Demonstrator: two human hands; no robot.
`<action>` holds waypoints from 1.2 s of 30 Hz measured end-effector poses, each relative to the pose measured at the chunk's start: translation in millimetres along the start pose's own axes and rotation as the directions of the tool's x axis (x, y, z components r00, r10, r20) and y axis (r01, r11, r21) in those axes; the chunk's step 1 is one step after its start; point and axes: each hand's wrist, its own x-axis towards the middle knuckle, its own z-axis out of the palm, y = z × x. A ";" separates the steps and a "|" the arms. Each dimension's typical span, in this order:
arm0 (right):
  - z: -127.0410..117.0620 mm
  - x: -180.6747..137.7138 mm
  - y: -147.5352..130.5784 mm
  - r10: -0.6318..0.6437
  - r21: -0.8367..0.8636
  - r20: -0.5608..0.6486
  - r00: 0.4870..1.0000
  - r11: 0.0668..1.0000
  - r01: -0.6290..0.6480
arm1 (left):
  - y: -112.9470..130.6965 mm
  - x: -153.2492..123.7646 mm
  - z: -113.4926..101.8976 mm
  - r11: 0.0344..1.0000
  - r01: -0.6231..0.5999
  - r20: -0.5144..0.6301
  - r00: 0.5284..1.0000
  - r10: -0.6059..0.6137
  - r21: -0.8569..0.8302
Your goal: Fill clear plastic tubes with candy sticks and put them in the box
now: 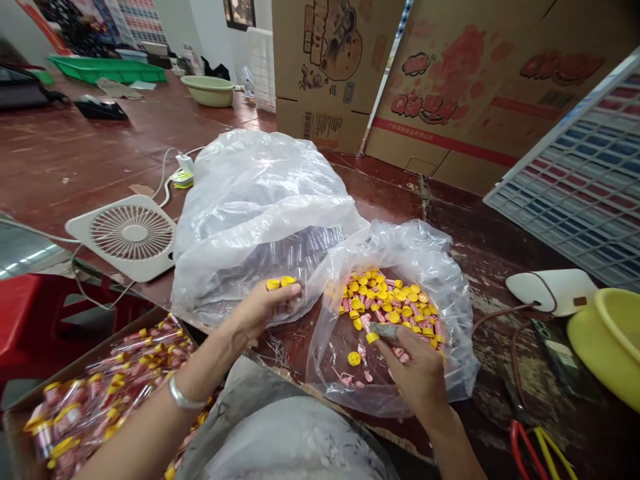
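My left hand (263, 307) is closed on a few small clear tubes with yellow caps (280, 283), held at the mouth of a large clear plastic bag (250, 200) of empty tubes. My right hand (417, 370) reaches into a smaller clear bag (450, 313) holding a heap of yellow caps and pink sweets (387, 300); its fingers pinch a small greyish piece (384, 331) beside a yellow cap. A silver bracelet (183, 398) sits on my left wrist.
A cardboard box of filled yellow-capped tubes (100, 393) lies lower left. A white fan (131, 235), cables and a plug lie left. Cardboard boxes (450, 87) stand behind, a gridded board (585, 180) right, a yellow basin (610, 340), a phone (563, 360) and red-handled pliers (530, 447) nearby.
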 end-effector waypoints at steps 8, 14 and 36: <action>-6.5 16.3 -64.2 -0.181 0.354 0.026 0.983 0.921 0.161 | -32.8 -50.9 49.0 0.826 0.236 0.094 0.971 -0.219 -0.512; 1.6 12.9 -63.6 -0.163 0.241 -0.020 0.986 0.957 0.163 | -33.2 -66.9 58.7 0.822 0.243 0.118 0.970 -0.213 -0.514; 134.0 31.9 -193.5 -0.453 0.358 0.650 0.610 0.891 0.280 | -107.9 -216.3 -159.4 0.809 0.225 -0.719 0.622 0.310 0.543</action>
